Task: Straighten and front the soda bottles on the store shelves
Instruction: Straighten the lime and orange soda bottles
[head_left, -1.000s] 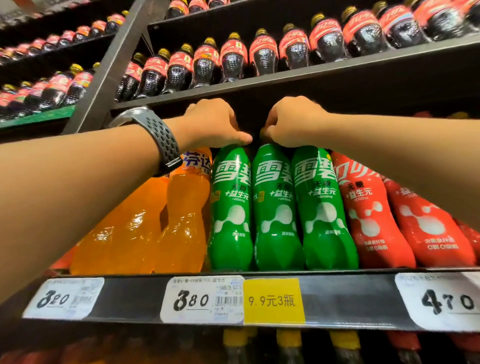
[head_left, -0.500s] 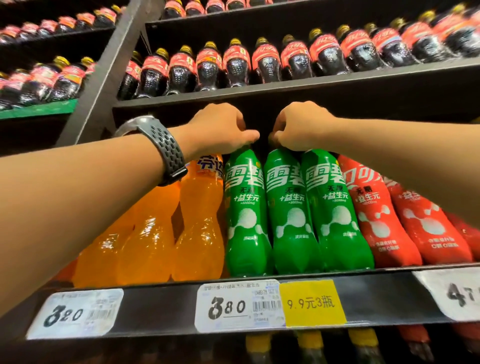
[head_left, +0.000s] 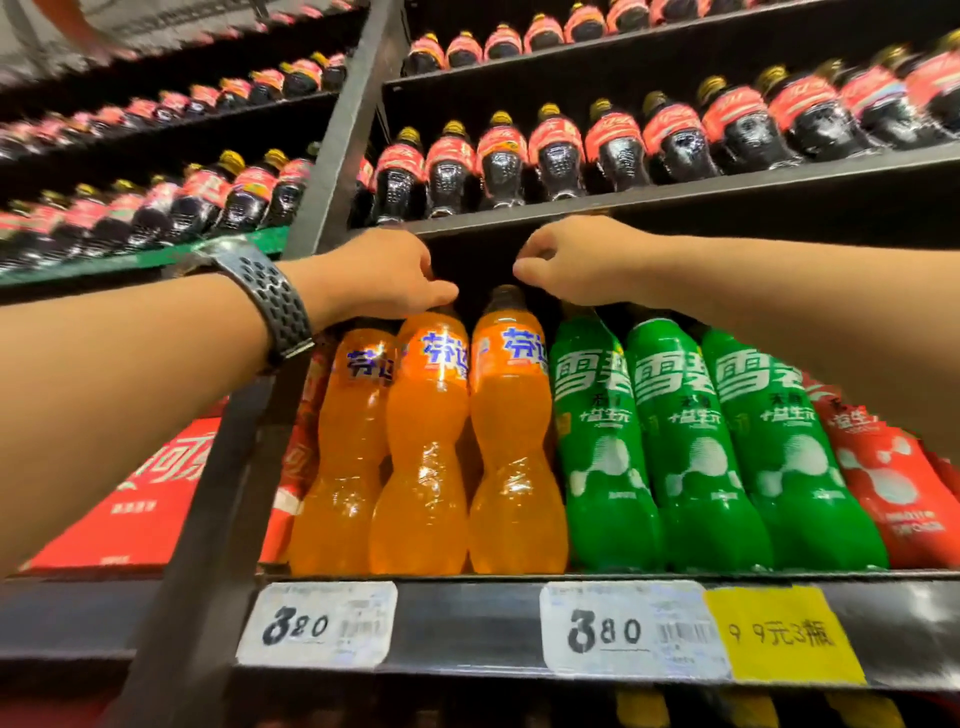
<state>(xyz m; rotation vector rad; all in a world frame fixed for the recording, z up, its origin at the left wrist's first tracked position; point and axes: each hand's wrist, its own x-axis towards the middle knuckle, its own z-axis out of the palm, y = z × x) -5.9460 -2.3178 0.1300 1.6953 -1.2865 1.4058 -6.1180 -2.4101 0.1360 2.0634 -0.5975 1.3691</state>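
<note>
Three orange soda bottles (head_left: 423, 447) stand at the shelf front, with three green soda bottles (head_left: 691, 457) to their right. My left hand (head_left: 382, 278), with a dark watch on its wrist, curls over the top of the middle orange bottle and hides its cap. My right hand (head_left: 576, 262) has its fingers curled over the top of the leftmost green bottle (head_left: 597, 447), whose cap is also hidden. The right orange bottle's dark cap (head_left: 506, 296) shows in the gap between my hands. All the labels face forward.
Red bottles (head_left: 883, 478) stand right of the green ones. Rows of dark cola bottles (head_left: 556, 156) fill the shelves above. A black upright post (head_left: 332, 171) divides the bays, with red packs (head_left: 150, 499) to its left. Price tags (head_left: 623, 629) line the shelf edge (head_left: 467, 623).
Both hands have moved left, off the tops of the green bottles and toward the orange ones. The view has swung left, bringing three orange bottles and the red packs into sight.
</note>
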